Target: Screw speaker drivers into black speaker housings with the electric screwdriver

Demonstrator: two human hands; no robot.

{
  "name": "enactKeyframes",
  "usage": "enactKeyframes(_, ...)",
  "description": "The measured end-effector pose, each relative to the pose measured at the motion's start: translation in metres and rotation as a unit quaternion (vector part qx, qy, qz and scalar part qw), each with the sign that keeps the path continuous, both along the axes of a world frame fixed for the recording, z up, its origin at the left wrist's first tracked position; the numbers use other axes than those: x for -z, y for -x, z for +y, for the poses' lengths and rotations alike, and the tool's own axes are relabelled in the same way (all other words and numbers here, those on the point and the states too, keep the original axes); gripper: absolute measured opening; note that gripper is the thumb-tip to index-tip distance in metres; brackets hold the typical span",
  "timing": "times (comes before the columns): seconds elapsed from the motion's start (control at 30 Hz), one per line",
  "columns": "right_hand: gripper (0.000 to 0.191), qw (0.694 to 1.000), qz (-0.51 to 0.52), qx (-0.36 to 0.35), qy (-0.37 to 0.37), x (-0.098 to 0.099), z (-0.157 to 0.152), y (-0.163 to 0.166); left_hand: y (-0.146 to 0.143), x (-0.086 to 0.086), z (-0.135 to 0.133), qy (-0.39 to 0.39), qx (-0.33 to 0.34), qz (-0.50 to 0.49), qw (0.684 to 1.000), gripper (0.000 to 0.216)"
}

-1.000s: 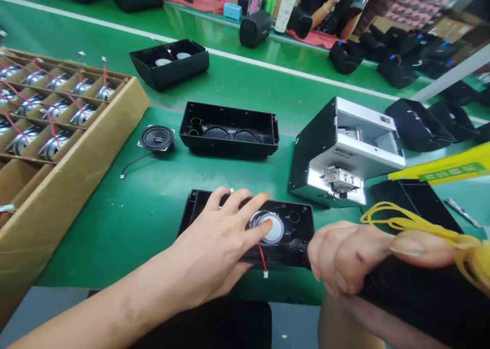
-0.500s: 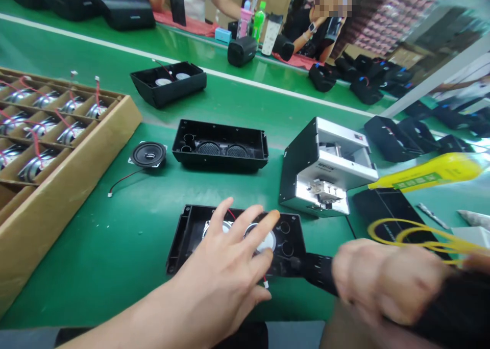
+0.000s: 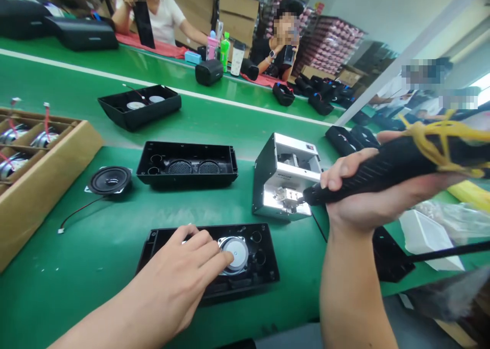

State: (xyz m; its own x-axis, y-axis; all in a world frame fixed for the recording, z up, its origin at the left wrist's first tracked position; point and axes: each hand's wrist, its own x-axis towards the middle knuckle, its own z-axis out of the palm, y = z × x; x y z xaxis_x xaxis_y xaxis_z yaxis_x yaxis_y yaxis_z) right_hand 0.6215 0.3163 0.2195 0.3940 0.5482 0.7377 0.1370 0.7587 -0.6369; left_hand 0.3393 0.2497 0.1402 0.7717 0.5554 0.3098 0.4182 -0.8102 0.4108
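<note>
A: Two round speaker drivers sit in the black housing (image 3: 264, 267) nearest the person, at the front edge of the green worktop (image 3: 115, 237). The left hand (image 3: 184, 272) lies flat over the left one, fingers spread and loose, clamped on nothing, with a fingertip touching the silver back of the right driver (image 3: 235, 254).

B: And the right hand (image 3: 363, 196)?

A: It is raised above the worktop, fingers wrapped tight around a black electric screwdriver (image 3: 383, 168). The tool lies almost level, its tip pointing left at the front of the silver screw feeder (image 3: 285, 178), just beside the feeder's slot; whether tip and feeder touch cannot be told. Yellow cord (image 3: 440, 140) is wound around the rear of the tool.

B: What lies further out?

A: Behind the near housing stands an empty black housing (image 3: 187, 163) with two grilles showing inside. To its left a loose speaker (image 3: 111, 179) lies face up, its red-and-black wire trailing toward the front. At the far left a cardboard box (image 3: 42, 185) with dividers holds more drivers. Further back another black housing (image 3: 140, 106), with two drivers fitted, rests on the conveyor strip.

B: Anyone else about?

A: Other people sit across the line, beside bottles (image 3: 224, 48) and finished black speakers (image 3: 209, 72).
</note>
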Motion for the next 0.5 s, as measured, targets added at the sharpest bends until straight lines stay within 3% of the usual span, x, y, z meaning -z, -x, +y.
enactKeyframes(0.1,0.067,0.999,0.026,-0.007,0.039,-0.001,-0.006,0.004,0.001,-0.002,0.001,-0.029,-0.005,0.041,0.999,0.044)
enactKeyframes(0.23,0.067,0.997,0.042,-0.008,0.071,-0.003,-0.012,0.008,0.008,-0.006,0.000,-0.009,-0.015,0.085,0.996,0.035)
enactKeyframes(0.4,0.066,0.996,0.043,-0.015,0.080,0.000,-0.017,0.007,0.018,-0.005,-0.001,-0.085,-0.021,0.096,0.992,0.059)
enactKeyframes(0.5,0.070,0.994,0.043,-0.030,0.092,0.002,-0.023,0.002,0.020,-0.008,0.001,-0.026,-0.023,0.115,0.993,0.056)
